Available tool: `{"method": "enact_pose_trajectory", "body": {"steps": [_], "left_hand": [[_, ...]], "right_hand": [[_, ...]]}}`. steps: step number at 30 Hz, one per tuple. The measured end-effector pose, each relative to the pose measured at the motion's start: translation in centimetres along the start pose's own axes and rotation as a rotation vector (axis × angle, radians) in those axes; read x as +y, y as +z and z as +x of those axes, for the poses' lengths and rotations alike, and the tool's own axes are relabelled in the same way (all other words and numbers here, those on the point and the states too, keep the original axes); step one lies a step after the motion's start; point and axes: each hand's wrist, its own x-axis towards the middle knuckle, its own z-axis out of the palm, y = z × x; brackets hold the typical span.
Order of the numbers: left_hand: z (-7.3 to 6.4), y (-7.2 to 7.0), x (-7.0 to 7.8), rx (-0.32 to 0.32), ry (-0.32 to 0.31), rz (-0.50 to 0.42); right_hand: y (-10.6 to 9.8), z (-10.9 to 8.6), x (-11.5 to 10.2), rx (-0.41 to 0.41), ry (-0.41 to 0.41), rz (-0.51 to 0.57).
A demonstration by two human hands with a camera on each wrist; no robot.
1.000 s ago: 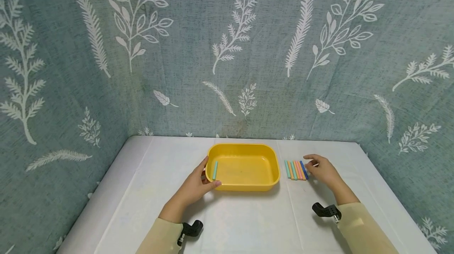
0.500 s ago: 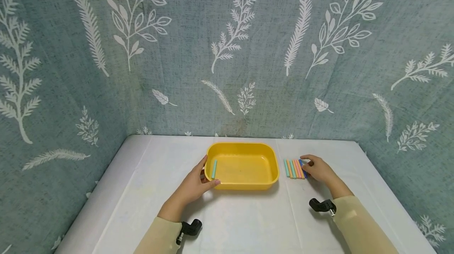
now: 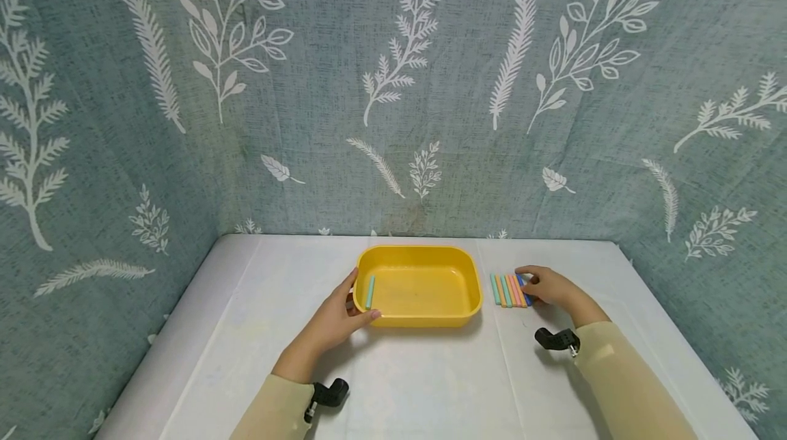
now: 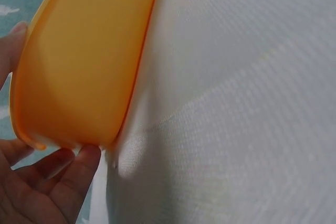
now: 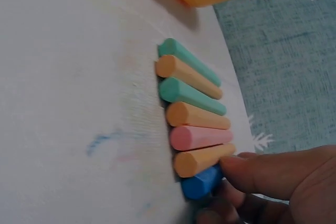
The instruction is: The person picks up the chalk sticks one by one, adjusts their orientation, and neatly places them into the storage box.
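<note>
A yellow plastic tray point(image 3: 418, 322) stands on the table with one pale green chalk stick point(image 3: 370, 292) lying at its left end. My left hand point(image 3: 335, 320) grips the tray's left end, thumb at the near rim and fingers against the side wall. To the right of the tray, several chalk sticks lie side by side: green, orange and pink ones, such as the pink chalk point(image 5: 202, 138). At the row's right end my right hand point(image 3: 553, 287) pinches a blue chalk stick point(image 5: 198, 184) between thumb and fingers; its far part is hidden by them.
White cloth covers the table point(image 3: 430, 385), with faint blue chalk marks point(image 5: 105, 141) near the row. A green leaf-patterned curtain point(image 3: 320, 119) stands behind and along both sides. Each wrist wears a black camera mount point(image 3: 328, 393).
My right hand has moved slightly left onto the blue chalk and closed its thumb and fingers on it. The left hand stays on the tray. The head view has shifted a little.
</note>
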Motion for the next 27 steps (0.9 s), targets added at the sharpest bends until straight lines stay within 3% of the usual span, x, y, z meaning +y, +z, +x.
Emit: {"method": "enact_pose_trajectory", "body": {"steps": [6, 11, 27], "left_hand": [[0.1, 0.1, 0.1, -0.001, 0.005, -0.006], [0.0, 0.2, 0.2, 0.004, 0.011, -0.005], [0.0, 0.2, -0.1, 0.006, 0.016, -0.008]], "right_hand": [[-0.8, -0.5, -0.1, -0.076, -0.029, 0.083], [-0.8, -0.8, 0.1, -0.070, -0.052, 0.141], [0.7, -0.9, 1.1, 0.079, -0.024, 0.300]]}}
